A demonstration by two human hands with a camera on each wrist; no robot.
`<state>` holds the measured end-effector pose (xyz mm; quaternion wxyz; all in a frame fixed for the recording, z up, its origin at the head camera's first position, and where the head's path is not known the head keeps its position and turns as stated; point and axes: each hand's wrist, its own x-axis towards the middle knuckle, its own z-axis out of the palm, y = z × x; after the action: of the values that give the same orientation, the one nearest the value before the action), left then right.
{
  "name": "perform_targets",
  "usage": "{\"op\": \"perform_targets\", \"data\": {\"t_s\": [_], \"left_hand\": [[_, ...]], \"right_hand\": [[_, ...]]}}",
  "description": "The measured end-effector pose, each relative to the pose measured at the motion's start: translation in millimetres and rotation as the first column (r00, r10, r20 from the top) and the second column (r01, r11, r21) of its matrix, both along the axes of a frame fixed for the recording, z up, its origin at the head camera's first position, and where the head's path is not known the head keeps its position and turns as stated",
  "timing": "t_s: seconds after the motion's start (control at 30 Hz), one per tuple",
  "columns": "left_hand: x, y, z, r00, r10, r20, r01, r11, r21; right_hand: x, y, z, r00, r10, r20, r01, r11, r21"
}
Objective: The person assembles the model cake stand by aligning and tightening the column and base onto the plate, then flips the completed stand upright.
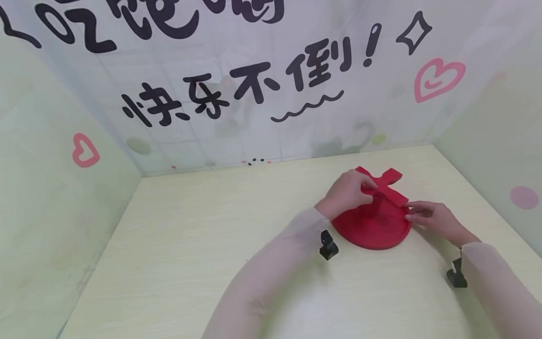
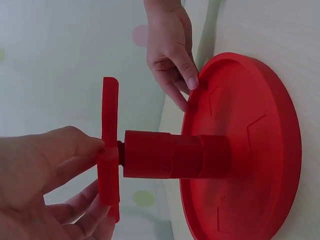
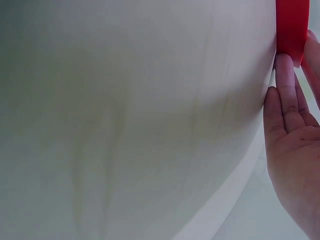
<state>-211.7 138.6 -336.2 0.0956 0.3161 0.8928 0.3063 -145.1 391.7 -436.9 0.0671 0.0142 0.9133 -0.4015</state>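
Smooth red X-top, stepped cyl. post, rnd. rimmed base

Wide passage left of red stand; 3 walls around tabletop.

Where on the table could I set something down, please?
Bare table lies between left wall and left sleeve, and between that and right sleeve. Around the red stand it's crowded: left hand and right hand hold it.

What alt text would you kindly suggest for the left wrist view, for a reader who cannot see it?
The left hand holds the flat top of a red stand, whose thick post joins it to a round base. The right hand holds the base's edge.
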Motion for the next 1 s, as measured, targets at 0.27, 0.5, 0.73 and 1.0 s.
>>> {"op": "perform_targets", "data": {"t_s": [0.27,0.5,0.73,1.0], "left_hand": [[-15.4,-7.2,5.8,0.998,-0.020,0.063,0.020,1.000,-0.002],[-7.0,-4.3,10.8,1.000,0.015,-0.006,-0.015,1.000,0.016],[17.5,12.7,6.9,0.999,-0.004,-0.032,0.003,1.000,-0.025],[23.5,20.6,-3.5,0.994,0.071,-0.083,-0.074,0.997,-0.039]], "right_hand": [[0.9,0.1,-0.7,1.000,0.000,-0.001,0.000,1.000,0.001],[1.6,-0.6,0.7,1.000,-0.004,0.006,0.004,1.000,0.005],[2.4,-0.1,1.0,1.000,-0.006,-0.001,0.006,1.000,0.003],[1.7,-0.8,0.3,1.000,-0.003,0.000,0.003,1.000,0.010]]}}
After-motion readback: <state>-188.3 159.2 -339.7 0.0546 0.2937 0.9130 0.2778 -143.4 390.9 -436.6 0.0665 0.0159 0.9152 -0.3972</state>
